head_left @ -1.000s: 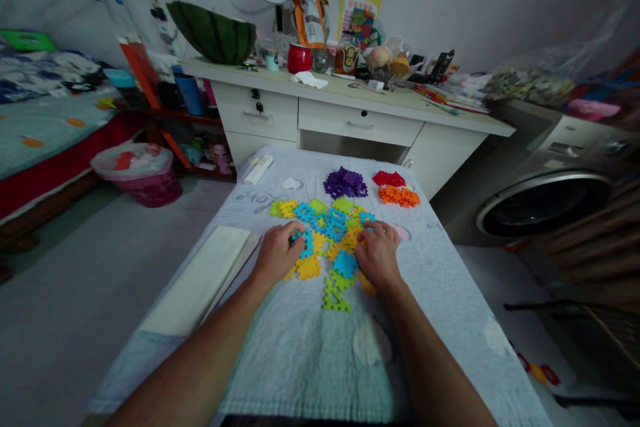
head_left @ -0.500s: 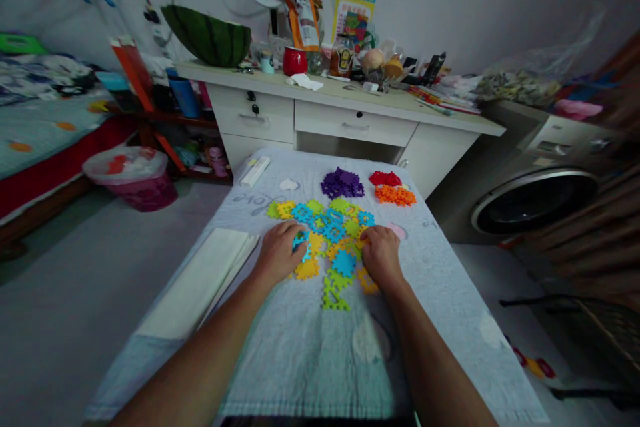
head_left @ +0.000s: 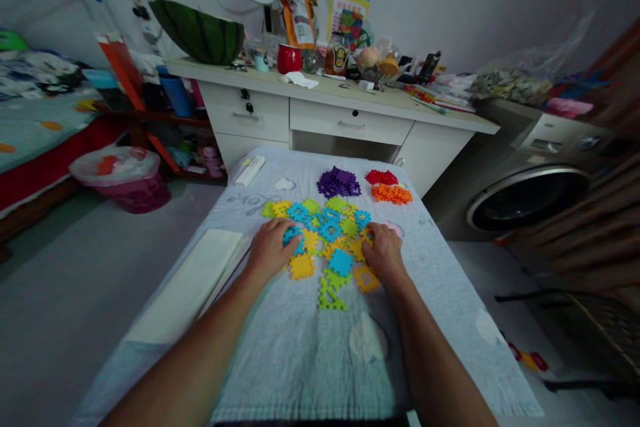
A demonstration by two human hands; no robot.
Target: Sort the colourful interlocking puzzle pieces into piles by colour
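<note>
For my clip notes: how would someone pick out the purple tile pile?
On the towel-covered table before the white desk, look past the mixed tile spread touched by the left hand and right hand to the far end. The purple tile pile is the leftmost heap there, darker than the red heap and orange heap to its right.

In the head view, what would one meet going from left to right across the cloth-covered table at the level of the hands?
white flat pad → left hand → mixed pile of coloured tiles → right hand
</note>
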